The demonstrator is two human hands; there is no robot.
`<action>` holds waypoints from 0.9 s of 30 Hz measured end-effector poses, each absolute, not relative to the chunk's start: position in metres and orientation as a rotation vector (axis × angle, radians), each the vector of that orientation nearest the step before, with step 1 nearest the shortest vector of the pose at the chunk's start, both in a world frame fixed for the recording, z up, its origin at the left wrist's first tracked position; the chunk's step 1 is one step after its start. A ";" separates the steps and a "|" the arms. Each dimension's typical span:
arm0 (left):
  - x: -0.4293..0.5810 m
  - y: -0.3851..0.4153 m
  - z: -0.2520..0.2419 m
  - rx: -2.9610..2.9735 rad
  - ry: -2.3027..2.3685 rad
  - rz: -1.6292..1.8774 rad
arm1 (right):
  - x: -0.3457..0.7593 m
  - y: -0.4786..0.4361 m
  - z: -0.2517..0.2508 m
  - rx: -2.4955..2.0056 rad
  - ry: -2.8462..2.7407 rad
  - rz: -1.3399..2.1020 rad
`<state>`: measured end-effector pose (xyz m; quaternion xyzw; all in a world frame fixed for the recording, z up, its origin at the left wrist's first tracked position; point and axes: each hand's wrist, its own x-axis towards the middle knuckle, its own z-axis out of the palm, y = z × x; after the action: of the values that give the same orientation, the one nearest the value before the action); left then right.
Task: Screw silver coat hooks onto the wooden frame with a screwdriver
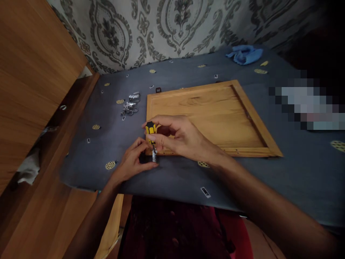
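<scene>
The right hand [181,139] hides half the screwdriver [150,128]; a patch [309,105] rightward is pixelated

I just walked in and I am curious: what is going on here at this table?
A person works with two bare hands at the near left corner of a light wooden framed panel, lying on a dark grey patterned cloth. The right hand grips a yellow and black screwdriver, pointed down at that corner. The left hand has its fingertips by the metal tip; whether it pinches something is unclear. Beyond lie silver metal fittings.
</scene>
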<state>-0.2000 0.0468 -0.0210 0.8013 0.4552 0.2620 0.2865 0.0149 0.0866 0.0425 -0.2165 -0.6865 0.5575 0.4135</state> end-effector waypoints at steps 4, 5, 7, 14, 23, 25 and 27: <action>-0.201 0.047 -0.023 2.167 1.226 0.692 | 0.006 0.083 0.037 -0.604 -1.576 1.429; -0.200 0.047 -0.023 2.169 1.224 0.689 | 0.004 0.082 0.036 -0.625 -1.550 1.416; -0.200 0.047 -0.022 2.166 1.219 0.690 | 0.003 0.081 0.035 -0.634 -1.520 1.393; -0.200 0.048 -0.020 2.142 1.201 0.667 | 0.010 0.086 0.039 -0.559 -1.698 1.380; -0.199 0.047 -0.016 2.122 1.205 0.661 | -0.001 0.085 0.031 -0.653 -1.539 1.000; -0.199 0.047 -0.016 2.108 1.201 0.652 | 0.000 0.085 0.033 -0.697 -1.501 0.984; -0.199 0.047 -0.017 2.103 1.191 0.666 | 0.001 0.085 0.035 -0.723 -1.487 0.995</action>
<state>-0.1991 0.0473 -0.0165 0.7970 0.4514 0.2525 0.3119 0.0014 0.0849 0.0348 -0.3080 -0.6334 0.4240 0.5694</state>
